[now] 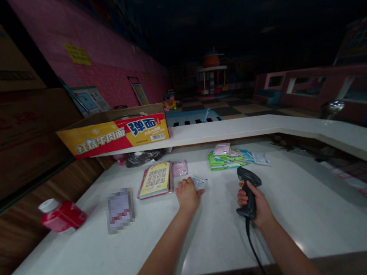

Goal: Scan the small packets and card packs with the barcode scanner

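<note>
While right hand [255, 205] grips black scanner [248, 188], left hand [187, 194] pinches small packet [200, 182], both over white counter [305, 212].

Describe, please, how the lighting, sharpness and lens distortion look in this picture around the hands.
Head view: the white counter is lit, and the left hand, the right hand and its barcode scanner read sharply; head view, the room behind is almost black; a pixelated patch covers one item on the counter; the wide lens bows the raised ledge.

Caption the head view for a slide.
Right hand grips a barcode scanner; left hand touches a small packet on the white counter.
</note>
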